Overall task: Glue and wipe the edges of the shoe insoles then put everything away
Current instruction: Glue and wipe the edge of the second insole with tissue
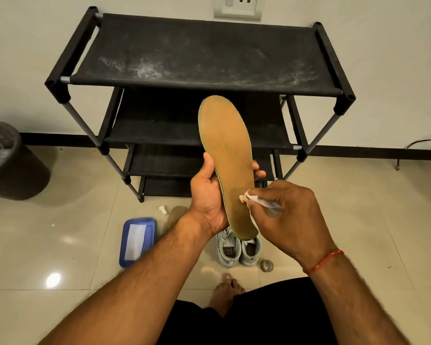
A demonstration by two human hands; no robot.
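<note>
Head view, centre of frame: the left hand (207, 197) grips a tan foam shoe insole (228, 155) around its middle, toe upward. The right hand (291, 215) pinches a white wipe (255, 199) against its lower right edge. The insole looks light and bendy; holding mid-length seems steadiest.

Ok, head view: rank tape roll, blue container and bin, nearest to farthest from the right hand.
1. Tape roll, floor, just below the right hand.
2. Blue container, floor, to the left.
3. Bin, far left, by the wall.
</note>
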